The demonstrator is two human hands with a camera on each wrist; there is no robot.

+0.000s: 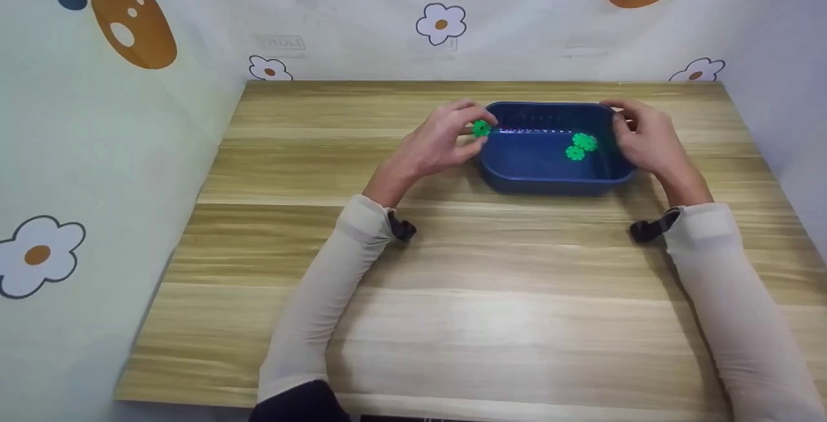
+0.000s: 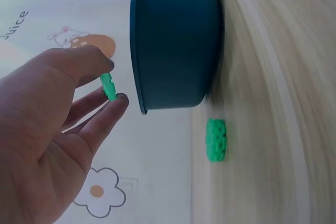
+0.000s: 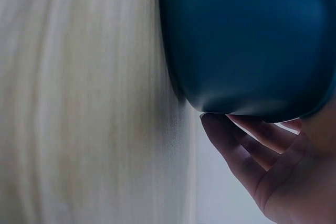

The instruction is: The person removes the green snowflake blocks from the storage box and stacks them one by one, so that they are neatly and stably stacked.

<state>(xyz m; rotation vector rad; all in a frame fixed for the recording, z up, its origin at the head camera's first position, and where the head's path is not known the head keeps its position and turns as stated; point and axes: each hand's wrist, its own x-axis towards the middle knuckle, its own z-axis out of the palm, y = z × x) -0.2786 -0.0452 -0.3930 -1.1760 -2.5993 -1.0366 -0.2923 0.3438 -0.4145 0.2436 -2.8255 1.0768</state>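
My left hand [image 1: 446, 134] pinches a small green notched, flower-shaped disc [image 1: 481, 128] between thumb and fingertips, at the left end of a dark blue plastic bin [image 1: 543, 183]. In the left wrist view the disc [image 2: 108, 86] appears edge-on, beside the bin's rim. The right hand [image 1: 652, 137] grips the bin's right end, and the right wrist view shows fingers against its outer wall [image 3: 247, 51]. A few more green discs [image 1: 585, 142] lie inside the bin, toward its right side.
On the wooden table [image 1: 491, 318], a green stack of discs [image 2: 216, 140] sits beside the bin in the left wrist view; the left hand hides it from the head view. A patterned wall [image 1: 362, 34] stands behind the table's far edge.
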